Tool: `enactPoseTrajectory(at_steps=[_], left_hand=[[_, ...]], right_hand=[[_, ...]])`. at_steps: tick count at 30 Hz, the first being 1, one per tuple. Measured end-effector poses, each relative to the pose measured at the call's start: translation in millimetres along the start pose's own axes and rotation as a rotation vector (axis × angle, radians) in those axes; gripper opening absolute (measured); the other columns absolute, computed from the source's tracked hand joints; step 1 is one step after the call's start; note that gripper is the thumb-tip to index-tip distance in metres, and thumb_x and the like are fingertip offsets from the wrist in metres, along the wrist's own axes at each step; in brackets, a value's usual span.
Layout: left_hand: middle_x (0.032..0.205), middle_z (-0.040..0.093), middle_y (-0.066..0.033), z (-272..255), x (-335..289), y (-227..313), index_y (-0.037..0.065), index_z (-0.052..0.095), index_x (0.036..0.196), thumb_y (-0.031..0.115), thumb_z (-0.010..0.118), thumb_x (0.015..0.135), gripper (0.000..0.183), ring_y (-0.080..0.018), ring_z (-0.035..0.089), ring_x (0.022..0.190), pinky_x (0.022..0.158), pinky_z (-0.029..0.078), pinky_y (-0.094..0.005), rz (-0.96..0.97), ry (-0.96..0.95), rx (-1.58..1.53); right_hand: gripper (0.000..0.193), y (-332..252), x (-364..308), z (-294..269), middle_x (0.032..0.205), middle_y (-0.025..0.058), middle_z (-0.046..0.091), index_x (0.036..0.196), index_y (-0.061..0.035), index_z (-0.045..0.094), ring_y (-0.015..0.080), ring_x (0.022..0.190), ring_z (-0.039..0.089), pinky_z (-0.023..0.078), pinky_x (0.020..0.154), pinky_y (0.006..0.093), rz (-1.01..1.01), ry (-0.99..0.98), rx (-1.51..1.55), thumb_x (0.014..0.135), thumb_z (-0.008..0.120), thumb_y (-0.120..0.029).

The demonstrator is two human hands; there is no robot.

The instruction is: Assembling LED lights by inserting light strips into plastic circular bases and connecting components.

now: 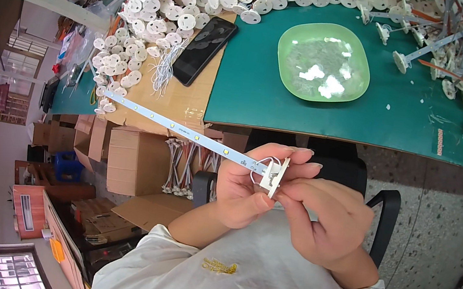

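Note:
In front of my chest, my left hand (243,191) is closed around the end of a narrow, pale LED strip (183,131) and the white end cap joined to it. The strip slants away to the upper left, with small yellowish LEDs along it. Thin white wires loop between the strip and the round end cap (277,177), which I see nearly edge-on. My right hand (327,218) is closed too, its thumb and fingers pinched together at the cap's right side; anything small between those fingertips is hidden.
A green-topped table (239,99) lies ahead, bearing a light green bowl (318,95) of small white pieces. Round white caps (188,22) are heaped behind a black phone (205,50) and white wires (163,70). More strips (431,49) pile at right. Cardboard boxes (132,161) stand at lower left.

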State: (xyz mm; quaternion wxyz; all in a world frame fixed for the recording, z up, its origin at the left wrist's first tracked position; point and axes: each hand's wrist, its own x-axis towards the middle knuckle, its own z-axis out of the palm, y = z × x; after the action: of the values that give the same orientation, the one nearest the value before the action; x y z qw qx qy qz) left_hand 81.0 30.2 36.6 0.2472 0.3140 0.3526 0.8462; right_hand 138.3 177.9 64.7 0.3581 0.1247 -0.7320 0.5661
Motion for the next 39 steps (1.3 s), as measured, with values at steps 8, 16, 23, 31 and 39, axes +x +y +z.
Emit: enactPoseTrajectory(at_steps=[8, 16, 23, 31, 39], left_hand=[[0.144, 0.043, -0.0240, 2.6, 4.2, -7.7, -0.001, 0.035, 0.142, 0.019, 0.067, 0.092, 0.063, -0.0377, 0.051, 0.128, 0.106, 0.045, -0.0477, 0.005, 0.004, 0.064], [0.143, 0.045, -0.0214, -3.1, 2.6, -10.1, -0.007, 0.035, 0.141, 0.006, 0.058, 0.094, 0.054, -0.0371, 0.048, 0.131, 0.108, 0.041, -0.0478, 0.091, 0.057, 0.102], [0.143, 0.043, -0.0261, -7.2, -11.6, 0.4, -0.007, 0.030, 0.145, 0.006, 0.057, 0.095, 0.058, -0.0401, 0.045, 0.132, 0.111, 0.037, -0.0525, 0.070, 0.098, 0.019], [0.114, 0.062, -0.0139, -63.2, -0.1, 102.4, -0.003, 0.045, 0.137, 0.035, 0.042, 0.103, 0.051, -0.0190, 0.065, 0.090, 0.079, 0.050, -0.0327, 0.196, 0.450, 0.743], [0.088, 0.066, -0.0250, -393.5, 32.5, 403.4, 0.000, 0.060, 0.113, 0.032, 0.044, 0.099, 0.038, -0.0445, 0.062, 0.081, 0.070, 0.046, -0.0519, 0.019, 0.306, 2.683]], right_hand=[[0.011, 0.7, -2.8, -1.0, 0.075, 0.0132, 0.067, 0.088, 0.0047, 0.064, 0.0258, 0.061, 0.066, 0.053, 0.056, 0.0303, -0.105, -0.016, -0.224, 0.077, 0.066, 0.009], [0.013, 1.6, -0.7, 14.9, 0.078, 0.0161, 0.066, 0.089, 0.0052, 0.063, 0.0283, 0.063, 0.065, 0.052, 0.057, 0.0303, -0.132, 0.035, -0.286, 0.077, 0.065, 0.010], [0.004, -9.1, 7.6, 27.7, 0.070, 0.0136, 0.063, 0.083, 0.0042, 0.063, 0.0266, 0.058, 0.063, 0.052, 0.055, 0.0301, -0.087, -0.127, -0.299, 0.079, 0.065, 0.007], [0.021, 8.5, 37.8, 50.1, 0.085, 0.0166, 0.070, 0.096, 0.0060, 0.065, 0.0277, 0.071, 0.069, 0.054, 0.066, 0.0310, -0.096, -0.193, -0.014, 0.075, 0.068, 0.004], [0.018, 42.6, 34.3, -10.4, 0.080, 0.0146, 0.070, 0.089, 0.0016, 0.067, 0.0265, 0.071, 0.068, 0.054, 0.065, 0.0317, 0.051, -0.159, -0.360, 0.071, 0.071, 0.004]])
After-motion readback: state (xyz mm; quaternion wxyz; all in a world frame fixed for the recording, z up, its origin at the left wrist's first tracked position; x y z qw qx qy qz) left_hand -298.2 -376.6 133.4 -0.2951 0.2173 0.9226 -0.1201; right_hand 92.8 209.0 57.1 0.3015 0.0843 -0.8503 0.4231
